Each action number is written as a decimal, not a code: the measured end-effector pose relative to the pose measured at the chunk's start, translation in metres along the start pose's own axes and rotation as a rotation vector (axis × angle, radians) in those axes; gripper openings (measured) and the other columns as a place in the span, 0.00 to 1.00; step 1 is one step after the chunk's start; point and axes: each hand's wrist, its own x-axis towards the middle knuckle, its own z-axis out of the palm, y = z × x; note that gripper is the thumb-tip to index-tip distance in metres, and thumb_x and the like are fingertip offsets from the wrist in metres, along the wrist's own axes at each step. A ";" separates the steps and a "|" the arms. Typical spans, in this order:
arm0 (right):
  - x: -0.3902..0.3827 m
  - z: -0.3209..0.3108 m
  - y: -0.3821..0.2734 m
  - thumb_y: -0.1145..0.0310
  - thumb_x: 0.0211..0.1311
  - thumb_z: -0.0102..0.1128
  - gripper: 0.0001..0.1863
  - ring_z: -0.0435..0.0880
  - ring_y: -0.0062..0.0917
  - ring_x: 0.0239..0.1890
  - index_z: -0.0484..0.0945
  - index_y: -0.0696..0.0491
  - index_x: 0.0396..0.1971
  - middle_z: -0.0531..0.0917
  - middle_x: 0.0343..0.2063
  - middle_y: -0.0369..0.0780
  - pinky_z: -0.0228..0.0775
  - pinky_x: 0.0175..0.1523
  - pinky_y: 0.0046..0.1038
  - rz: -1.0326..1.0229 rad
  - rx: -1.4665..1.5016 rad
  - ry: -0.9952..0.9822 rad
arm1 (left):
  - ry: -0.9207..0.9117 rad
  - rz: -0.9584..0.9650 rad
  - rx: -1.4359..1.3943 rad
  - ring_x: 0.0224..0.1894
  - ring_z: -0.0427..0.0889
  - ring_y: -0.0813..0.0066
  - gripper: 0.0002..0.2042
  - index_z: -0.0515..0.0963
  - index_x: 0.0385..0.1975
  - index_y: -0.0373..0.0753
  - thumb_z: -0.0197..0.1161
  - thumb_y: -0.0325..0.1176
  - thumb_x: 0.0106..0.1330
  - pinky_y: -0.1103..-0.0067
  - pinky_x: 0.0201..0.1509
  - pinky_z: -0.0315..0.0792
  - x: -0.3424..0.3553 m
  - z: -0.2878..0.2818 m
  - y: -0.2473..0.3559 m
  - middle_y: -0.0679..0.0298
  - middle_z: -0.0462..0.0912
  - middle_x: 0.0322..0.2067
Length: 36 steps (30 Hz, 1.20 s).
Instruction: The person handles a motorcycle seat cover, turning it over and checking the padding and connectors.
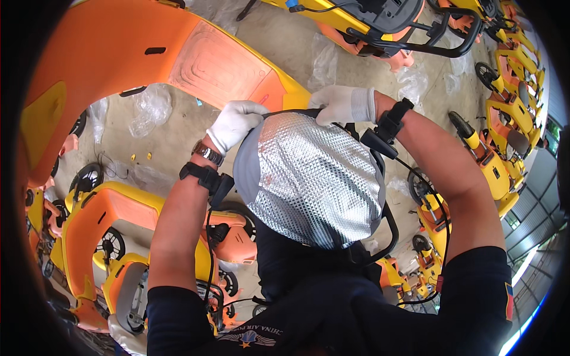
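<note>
The silver textured cover point(314, 172) lay directly before the person's torso, over a rounded form, its grey border showing at left. Both gloved hands worked its far edge: the left hand point(234, 124) at the far-left corner, the right hand point(341, 105) farther right. Fingers of both were curled closed on the edge; tips were partly hidden, and tightness could not be told. In this inspector's judgement, even tension from both sides would have best smoothed the creases. A black rail point(389, 231) curved close along the right side, limiting room there; the right wrist's cable point(442, 219) hung near. Beyond, an orange floorboard point(222, 62) adjoined concrete floor point(187, 133) strewn with plastic film point(149, 113).
</note>
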 end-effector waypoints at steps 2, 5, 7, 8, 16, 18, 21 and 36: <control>0.001 0.004 0.002 0.64 0.54 0.54 0.17 0.81 0.38 0.33 0.76 0.59 0.41 0.80 0.29 0.49 0.72 0.42 0.35 -0.042 -0.224 0.015 | -0.044 0.020 0.047 0.30 0.78 0.84 0.11 0.82 0.40 0.30 0.58 0.25 0.60 0.85 0.36 0.72 0.004 -0.001 0.006 0.66 0.84 0.31; -0.009 0.028 0.004 0.64 0.56 0.52 0.16 0.81 0.47 0.37 0.76 0.58 0.40 0.81 0.32 0.51 0.72 0.44 0.41 -0.072 -0.383 0.343 | -0.137 0.078 0.113 0.34 0.79 0.79 0.13 0.81 0.43 0.31 0.59 0.31 0.63 0.82 0.41 0.72 0.011 0.002 0.024 0.63 0.84 0.34; -0.014 0.039 -0.004 0.65 0.58 0.51 0.13 0.81 0.48 0.38 0.75 0.58 0.38 0.82 0.33 0.52 0.72 0.46 0.43 -0.018 -0.411 0.376 | -0.264 0.285 0.493 0.39 0.81 0.71 0.15 0.81 0.45 0.32 0.60 0.34 0.63 0.78 0.46 0.73 0.022 0.013 0.040 0.57 0.84 0.37; -0.017 0.043 -0.006 0.65 0.59 0.50 0.13 0.82 0.47 0.38 0.76 0.58 0.38 0.82 0.33 0.51 0.73 0.46 0.42 0.000 -0.396 0.432 | -0.290 0.246 0.554 0.43 0.82 0.66 0.17 0.80 0.46 0.32 0.61 0.37 0.63 0.75 0.51 0.73 0.025 0.022 0.054 0.52 0.84 0.39; -0.010 0.049 0.005 0.65 0.63 0.48 0.11 0.83 0.49 0.34 0.72 0.57 0.37 0.83 0.28 0.51 0.74 0.41 0.44 -0.057 -0.335 0.479 | -0.274 0.215 0.693 0.36 0.83 0.55 0.12 0.83 0.33 0.35 0.64 0.38 0.57 0.69 0.44 0.75 0.050 0.041 0.063 0.51 0.85 0.31; -0.005 0.048 0.007 0.65 0.64 0.46 0.11 0.84 0.48 0.33 0.72 0.57 0.36 0.84 0.28 0.50 0.74 0.40 0.44 -0.066 -0.449 0.439 | -0.251 0.299 0.785 0.36 0.83 0.53 0.11 0.83 0.31 0.36 0.64 0.37 0.57 0.68 0.43 0.75 0.051 0.043 0.059 0.52 0.84 0.30; 0.002 0.041 0.008 0.68 0.63 0.46 0.11 0.85 0.45 0.34 0.73 0.57 0.39 0.85 0.30 0.49 0.76 0.40 0.42 -0.051 -0.513 0.379 | -0.222 0.469 0.935 0.34 0.81 0.51 0.08 0.83 0.28 0.39 0.63 0.36 0.56 0.65 0.41 0.75 0.060 0.045 0.055 0.53 0.83 0.28; 0.036 0.026 0.055 0.58 0.67 0.45 0.18 0.82 0.49 0.44 0.77 0.54 0.44 0.83 0.39 0.53 0.72 0.51 0.45 0.061 -0.450 0.292 | 0.136 -0.112 0.361 0.32 0.80 0.79 0.14 0.82 0.40 0.34 0.63 0.38 0.64 0.79 0.35 0.76 -0.016 -0.026 0.029 0.64 0.83 0.31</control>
